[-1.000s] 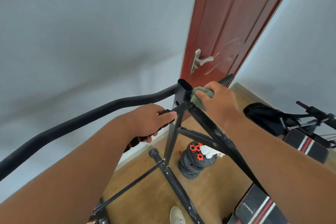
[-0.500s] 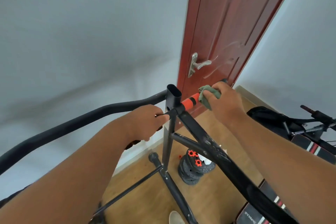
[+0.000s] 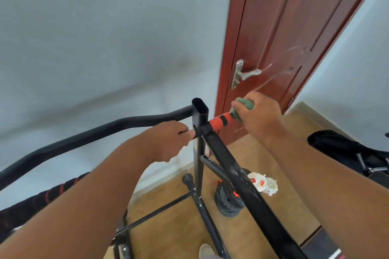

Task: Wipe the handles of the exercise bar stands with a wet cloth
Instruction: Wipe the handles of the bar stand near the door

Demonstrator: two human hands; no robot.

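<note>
At frame centre, the right hand (image 3: 260,115) grips the green cloth (image 3: 242,107) around the orange handle (image 3: 220,121), having slid outward and bared more grip. The left hand (image 3: 170,140) stays, apparently curled round the opposite handle.

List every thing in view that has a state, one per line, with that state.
left hand: gripping the black handle stub beside the upright post.
right hand: holding the green cloth around the handle.
green cloth: bunched, pressed on the orange handle.
orange handle: part bare, far end covered by cloth and hand.
upright post: top end open.
door: closed as far as visible.
door lever: level, untouched.
</note>
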